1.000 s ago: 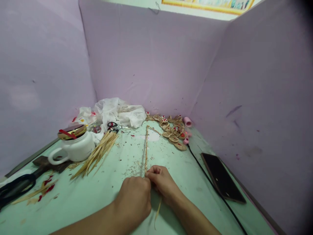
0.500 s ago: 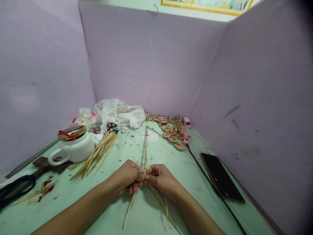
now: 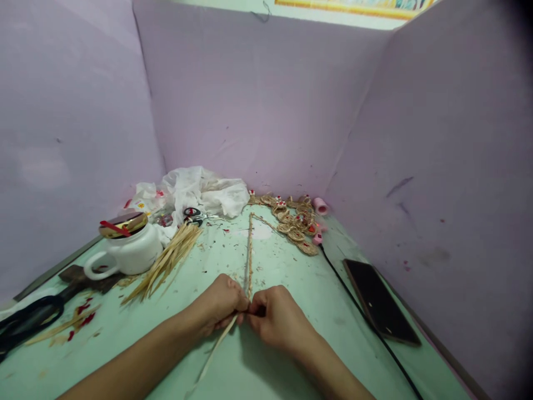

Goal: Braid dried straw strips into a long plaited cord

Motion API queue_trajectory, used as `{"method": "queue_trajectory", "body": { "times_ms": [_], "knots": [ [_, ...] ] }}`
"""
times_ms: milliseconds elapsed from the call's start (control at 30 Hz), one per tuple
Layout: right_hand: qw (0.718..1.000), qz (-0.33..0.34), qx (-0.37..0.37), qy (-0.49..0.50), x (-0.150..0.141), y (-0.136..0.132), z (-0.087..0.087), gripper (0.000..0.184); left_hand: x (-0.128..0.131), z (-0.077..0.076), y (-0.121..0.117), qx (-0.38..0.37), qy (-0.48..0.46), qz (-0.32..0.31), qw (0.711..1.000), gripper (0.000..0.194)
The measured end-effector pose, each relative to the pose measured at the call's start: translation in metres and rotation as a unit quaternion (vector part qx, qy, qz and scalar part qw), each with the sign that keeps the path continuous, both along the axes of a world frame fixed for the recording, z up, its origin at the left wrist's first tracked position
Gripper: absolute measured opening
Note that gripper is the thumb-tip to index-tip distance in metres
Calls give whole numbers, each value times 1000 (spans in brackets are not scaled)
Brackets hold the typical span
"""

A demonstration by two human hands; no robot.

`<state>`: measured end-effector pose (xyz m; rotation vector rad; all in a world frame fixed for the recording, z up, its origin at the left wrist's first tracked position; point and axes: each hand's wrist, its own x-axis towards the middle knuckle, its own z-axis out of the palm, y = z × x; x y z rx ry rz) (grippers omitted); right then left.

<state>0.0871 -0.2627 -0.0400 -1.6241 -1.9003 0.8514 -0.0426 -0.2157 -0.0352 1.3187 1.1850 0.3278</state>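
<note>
A thin straw braid (image 3: 250,250) runs straight away from me along the table, then bends right at its far end towards a pile of woven straw pieces (image 3: 296,235). My left hand (image 3: 227,303) is closed in a pinch on the braid's near end. Against it, my right hand (image 3: 277,319) pinches the same spot with thumb and curled fingers, though the exact strands it grips are hidden. A loose pale straw strand (image 3: 216,350) trails from under my left hand towards me.
Left of my hands lie a bundle of straw strips (image 3: 170,258), a white mug (image 3: 129,253) and large dark-handled shears (image 3: 45,311). Small scissors (image 3: 192,214) and white plastic bags (image 3: 204,191) sit behind. Rightward are a black cable (image 3: 353,305) and a phone (image 3: 381,303).
My right hand has turned, its knuckles now facing up. The strands that hung below it no longer show, and the loose strand under my left hand has swung further left.
</note>
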Motion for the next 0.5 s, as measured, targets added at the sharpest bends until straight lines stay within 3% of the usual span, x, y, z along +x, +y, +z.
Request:
{"method": "queue_trajectory", "body": {
  "times_ms": [167,233,333,500],
  "knots": [
    [991,40,-69,106,10,5,6,11,0,2,1,25,9,-8,1000,9],
    [980,-7,-95,174,19,9,10,18,1,0,2,37,13,-25,999,10],
    [954,-133,-93,253,30,19,16,23,1,-7,4,102,-3,-72,992,13],
    [943,-211,-128,225,44,60,29,10,1,-13,4,221,-14,-152,963,13]
  ]
}}
